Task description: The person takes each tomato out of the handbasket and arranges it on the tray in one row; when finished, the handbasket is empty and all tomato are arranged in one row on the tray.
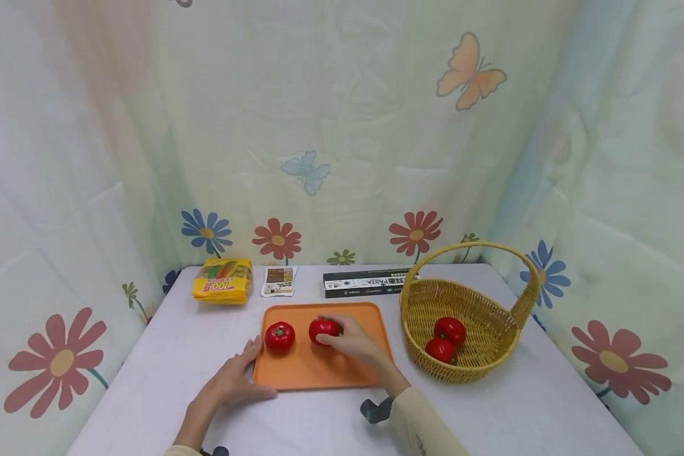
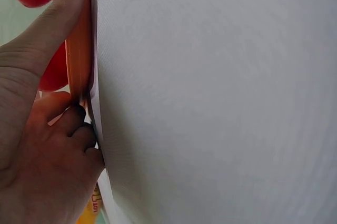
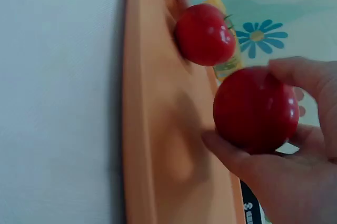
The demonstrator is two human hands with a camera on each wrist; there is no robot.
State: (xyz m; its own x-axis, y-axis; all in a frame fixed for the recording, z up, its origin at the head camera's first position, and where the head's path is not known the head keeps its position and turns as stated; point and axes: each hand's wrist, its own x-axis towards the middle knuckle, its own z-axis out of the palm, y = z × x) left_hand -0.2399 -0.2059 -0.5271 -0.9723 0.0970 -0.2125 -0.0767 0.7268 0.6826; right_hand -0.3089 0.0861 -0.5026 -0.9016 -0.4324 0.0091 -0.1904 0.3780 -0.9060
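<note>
An orange tray (image 1: 296,373) lies on the white table. My left hand (image 1: 232,381) grips its front left corner, thumb (image 2: 50,24) on the front rim and fingers curled at the left side. On the tray's left part sits a tomato (image 1: 279,337) with a green stem; it also shows in the right wrist view as a red tomato (image 3: 204,34). Over the middle of the tray, my right hand (image 1: 350,339) holds a second tomato (image 3: 255,111) between thumb and fingers. A shadow falls on the tray below it in the right wrist view.
Right of the tray stands a wicker basket (image 1: 490,354) with a tall handle and two tomatoes (image 1: 449,331) inside. Along the back lie a yellow food packet (image 1: 222,280), a small white-and-brown packet (image 1: 278,281) and a black pasta box (image 1: 365,283). A flowered curtain encloses the table.
</note>
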